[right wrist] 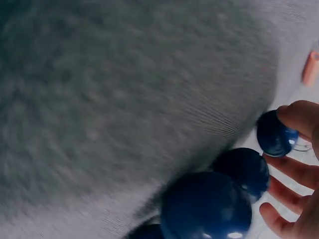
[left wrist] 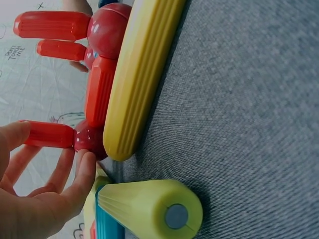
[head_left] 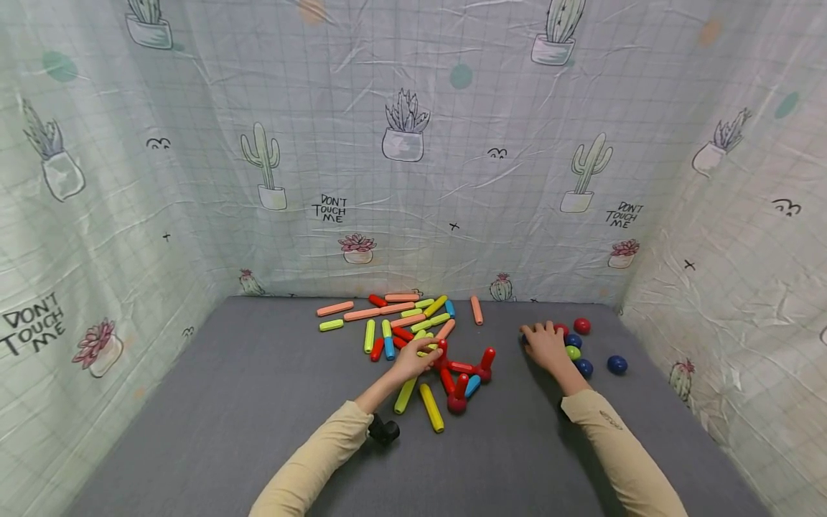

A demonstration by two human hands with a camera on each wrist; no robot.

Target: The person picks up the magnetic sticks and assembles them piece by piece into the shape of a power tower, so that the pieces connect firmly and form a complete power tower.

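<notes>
My left hand (head_left: pixel 412 360) grips one corner of a frame of red rods and red balls. In the left wrist view the thumb is on an upright red rod (left wrist: pixel 50 135), while fingers touch the red ball (left wrist: pixel 90 138) at its foot. Other red rods stand up from balls on the same frame, such as the near red ball (head_left: pixel 456 403). Over on the right, my right hand (head_left: pixel 545 346) pinches a blue ball (right wrist: pixel 275 133) between thumb and finger. More blue balls (right wrist: pixel 207 209) lie close beside that hand.
Red, green and blue balls, including a blue ball (head_left: pixel 617 365), sit to the right. Several loose rods lie behind the left hand, among them an orange rod (head_left: pixel 477 310). A yellow rod (head_left: pixel 431 408) lies in front. Patterned sheets (head_left: pixel 413 215) wall in the grey table (head_left: pixel 226 431).
</notes>
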